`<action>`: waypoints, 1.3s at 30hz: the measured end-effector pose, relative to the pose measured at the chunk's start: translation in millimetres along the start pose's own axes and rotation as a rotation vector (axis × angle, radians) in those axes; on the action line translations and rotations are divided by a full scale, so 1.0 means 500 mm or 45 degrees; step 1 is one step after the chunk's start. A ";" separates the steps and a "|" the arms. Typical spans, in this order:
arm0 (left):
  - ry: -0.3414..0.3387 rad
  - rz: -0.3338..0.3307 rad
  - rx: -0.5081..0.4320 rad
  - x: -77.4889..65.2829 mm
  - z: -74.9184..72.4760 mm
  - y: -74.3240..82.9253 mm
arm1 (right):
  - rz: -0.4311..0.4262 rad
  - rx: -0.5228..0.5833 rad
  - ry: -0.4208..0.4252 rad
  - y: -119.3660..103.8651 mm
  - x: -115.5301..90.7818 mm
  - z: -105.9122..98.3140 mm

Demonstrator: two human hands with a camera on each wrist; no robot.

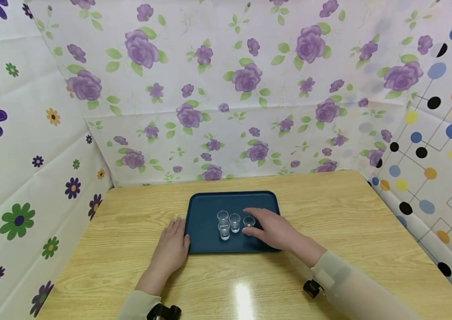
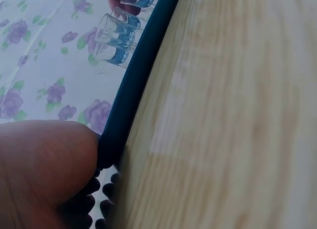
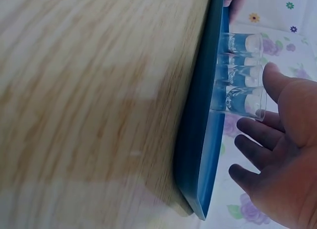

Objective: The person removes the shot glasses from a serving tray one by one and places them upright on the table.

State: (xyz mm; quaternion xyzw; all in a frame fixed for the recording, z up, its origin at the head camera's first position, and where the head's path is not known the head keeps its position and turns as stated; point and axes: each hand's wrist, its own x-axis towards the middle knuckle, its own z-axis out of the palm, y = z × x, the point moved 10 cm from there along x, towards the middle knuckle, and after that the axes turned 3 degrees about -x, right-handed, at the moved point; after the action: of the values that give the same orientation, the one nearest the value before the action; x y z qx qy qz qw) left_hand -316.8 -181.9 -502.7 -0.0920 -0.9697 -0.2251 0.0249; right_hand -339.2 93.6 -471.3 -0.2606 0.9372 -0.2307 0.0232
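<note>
Four glasses [image 1: 234, 223], one tray [image 1: 204, 209], two hands [image 1: 171, 247] [image 1: 274, 229], one table [image 1: 330, 209].

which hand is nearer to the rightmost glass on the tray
Right. The right hand is at the rightmost glass, thumb and fingers on either side of it; whether they touch is unclear. The left hand is farther off, at the left edge of the tray.
</note>
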 end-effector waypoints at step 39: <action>0.032 0.056 0.036 -0.009 -0.002 0.005 | 0.111 0.047 0.146 0.020 -0.010 -0.030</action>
State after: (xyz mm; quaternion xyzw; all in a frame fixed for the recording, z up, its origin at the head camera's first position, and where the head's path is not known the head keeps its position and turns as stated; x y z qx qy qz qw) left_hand -312.1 -180.8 -501.1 -0.1103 -0.9701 -0.2119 0.0433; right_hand -342.3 109.9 -462.7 -0.2053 0.9430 -0.2614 -0.0155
